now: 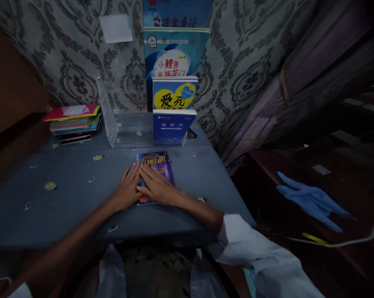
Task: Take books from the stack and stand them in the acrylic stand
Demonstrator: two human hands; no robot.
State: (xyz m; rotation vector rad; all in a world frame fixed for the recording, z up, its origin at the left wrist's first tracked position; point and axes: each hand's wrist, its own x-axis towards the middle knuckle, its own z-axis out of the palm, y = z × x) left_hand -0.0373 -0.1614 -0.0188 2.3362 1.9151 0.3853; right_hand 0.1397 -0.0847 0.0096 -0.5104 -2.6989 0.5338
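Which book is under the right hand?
The dark blue book with gold lettering, flat on the grey-blue cloth. Only it lies under the bare right hand; other books stand in the clear plastic rack or lie in the colourful stack.

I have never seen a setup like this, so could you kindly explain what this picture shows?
Certainly. There is no machine here: a person works with two bare hands. The single picture comes from a camera worn on the head, looking forward and down.

The left hand and right hand rest close together on a dark blue book, seemingly pressing on it rather than gripping it. It lies on a table with a grey-blue cloth. Behind it, a clear rack holds upright books; to its left is a stack of books and papers. Beyond the table's right edge lies a blue glove.
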